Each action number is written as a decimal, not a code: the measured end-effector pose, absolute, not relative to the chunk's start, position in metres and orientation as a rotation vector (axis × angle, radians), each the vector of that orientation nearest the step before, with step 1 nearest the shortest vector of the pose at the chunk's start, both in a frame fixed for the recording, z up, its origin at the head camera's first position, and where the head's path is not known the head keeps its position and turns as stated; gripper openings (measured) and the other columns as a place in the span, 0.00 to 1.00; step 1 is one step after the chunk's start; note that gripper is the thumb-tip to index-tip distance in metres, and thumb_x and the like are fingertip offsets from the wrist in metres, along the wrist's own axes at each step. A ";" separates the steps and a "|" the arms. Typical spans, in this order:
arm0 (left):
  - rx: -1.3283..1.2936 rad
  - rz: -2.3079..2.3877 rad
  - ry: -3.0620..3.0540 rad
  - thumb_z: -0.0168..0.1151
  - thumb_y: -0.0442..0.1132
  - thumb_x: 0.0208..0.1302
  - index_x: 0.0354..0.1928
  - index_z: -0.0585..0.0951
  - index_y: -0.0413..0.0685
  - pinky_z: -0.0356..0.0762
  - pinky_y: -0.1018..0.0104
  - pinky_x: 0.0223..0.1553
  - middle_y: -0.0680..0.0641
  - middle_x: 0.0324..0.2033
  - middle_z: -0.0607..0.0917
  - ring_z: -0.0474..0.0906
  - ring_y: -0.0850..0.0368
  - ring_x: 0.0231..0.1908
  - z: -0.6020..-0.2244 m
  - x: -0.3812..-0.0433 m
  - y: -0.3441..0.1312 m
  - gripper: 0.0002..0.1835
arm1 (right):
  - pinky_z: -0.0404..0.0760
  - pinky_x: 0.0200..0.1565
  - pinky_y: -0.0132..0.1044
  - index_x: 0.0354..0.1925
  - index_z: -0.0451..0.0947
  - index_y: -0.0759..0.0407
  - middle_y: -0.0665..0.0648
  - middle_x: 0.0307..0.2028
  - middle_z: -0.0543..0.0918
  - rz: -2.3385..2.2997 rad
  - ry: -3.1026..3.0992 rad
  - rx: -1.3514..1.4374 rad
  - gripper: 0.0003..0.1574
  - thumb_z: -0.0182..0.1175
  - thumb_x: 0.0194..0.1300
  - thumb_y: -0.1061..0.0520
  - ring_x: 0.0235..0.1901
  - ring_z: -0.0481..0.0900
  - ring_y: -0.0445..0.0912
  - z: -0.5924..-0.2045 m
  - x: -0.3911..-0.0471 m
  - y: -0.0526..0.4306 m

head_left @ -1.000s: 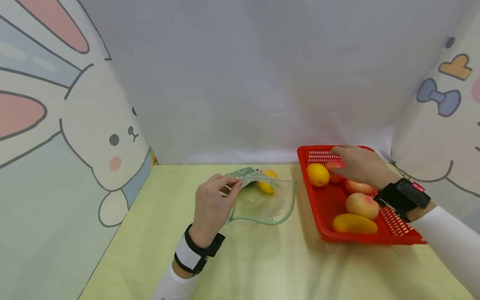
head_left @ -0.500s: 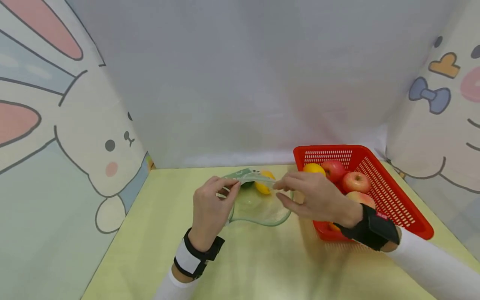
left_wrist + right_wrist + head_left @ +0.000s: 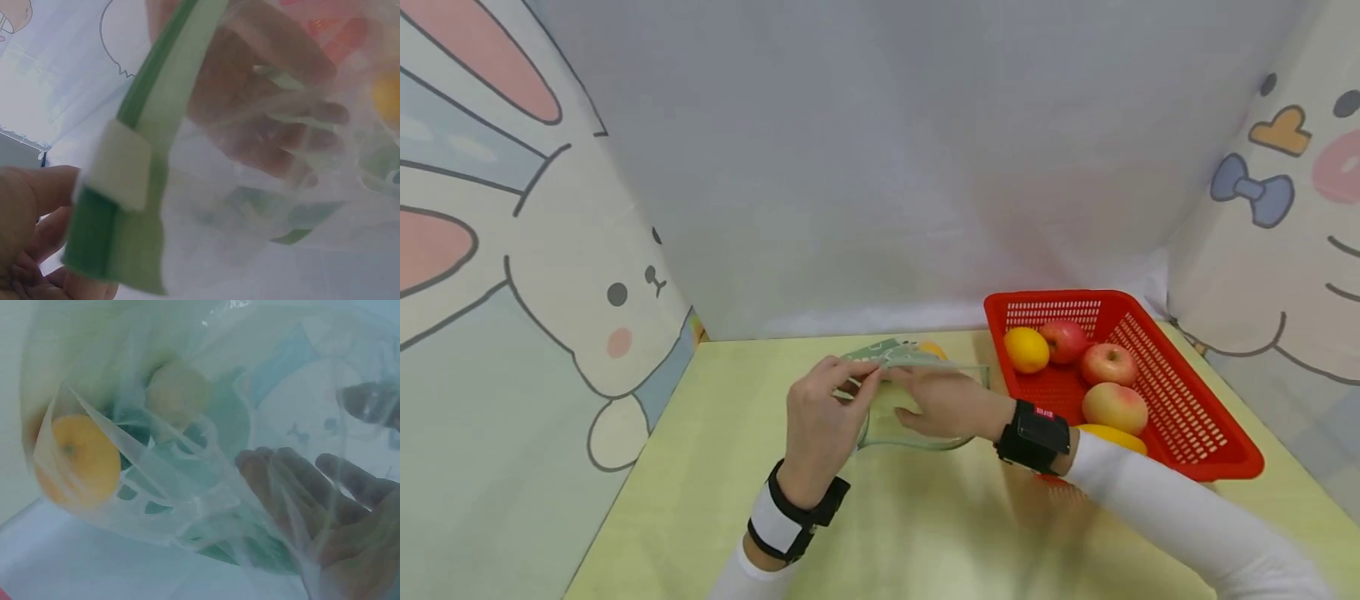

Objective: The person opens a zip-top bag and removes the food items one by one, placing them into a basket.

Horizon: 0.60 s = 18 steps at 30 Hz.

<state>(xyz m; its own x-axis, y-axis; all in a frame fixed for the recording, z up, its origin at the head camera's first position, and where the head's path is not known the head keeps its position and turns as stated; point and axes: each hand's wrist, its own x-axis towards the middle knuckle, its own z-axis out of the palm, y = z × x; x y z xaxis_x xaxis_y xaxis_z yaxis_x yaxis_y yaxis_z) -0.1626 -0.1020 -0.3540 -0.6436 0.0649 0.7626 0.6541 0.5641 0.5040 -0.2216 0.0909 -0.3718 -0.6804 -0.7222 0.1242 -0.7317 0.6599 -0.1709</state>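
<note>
A clear zip bag (image 3: 880,427) with green edging lies mid-table. My left hand (image 3: 823,417) pinches its rim; the left wrist view shows the white slider (image 3: 119,165) on the green zip strip (image 3: 156,100) beside the fingers. My right hand (image 3: 951,404) reaches in at the bag's mouth, and its fingers (image 3: 300,481), extended and holding nothing, show through the film in the right wrist view. Within the bag are a yellow-orange fruit (image 3: 81,462), a paler round one (image 3: 178,394) and something dark green (image 3: 134,434), blurred by the plastic. In the head view the right hand hides most of them.
To the right stands a red plastic basket (image 3: 1210,408) with a lemon (image 3: 1027,350), two red apples (image 3: 1109,364), a peach (image 3: 1116,408) and a yellow mango (image 3: 1116,437), partly behind my right forearm. A grey-white wall closes off the table's far edge.
My right hand has swung left from over the red basket to the bag's mouth, its fingers now overlapping the fruit there. The left hand keeps its pinch on the rim.
</note>
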 end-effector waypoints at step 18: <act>-0.584 -1.032 -2.135 0.76 0.30 0.61 0.37 0.92 0.40 0.84 0.76 0.26 0.45 0.28 0.86 0.87 0.57 0.25 -0.355 -0.160 -0.095 0.03 | 0.73 0.51 0.43 0.37 0.77 0.52 0.51 0.39 0.78 0.475 -3.098 0.789 0.16 0.62 0.72 0.42 0.43 0.74 0.47 -0.417 -0.297 0.070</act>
<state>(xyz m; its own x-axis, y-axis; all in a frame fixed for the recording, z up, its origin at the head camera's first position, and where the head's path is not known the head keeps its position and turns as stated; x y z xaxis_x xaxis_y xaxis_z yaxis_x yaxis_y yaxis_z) -0.1603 -0.0949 -0.3554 -0.6645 0.0971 0.7410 0.6409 0.5838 0.4983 -0.2971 0.0702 -0.4173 -0.8769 -0.4805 -0.0154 -0.4538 0.8379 -0.3033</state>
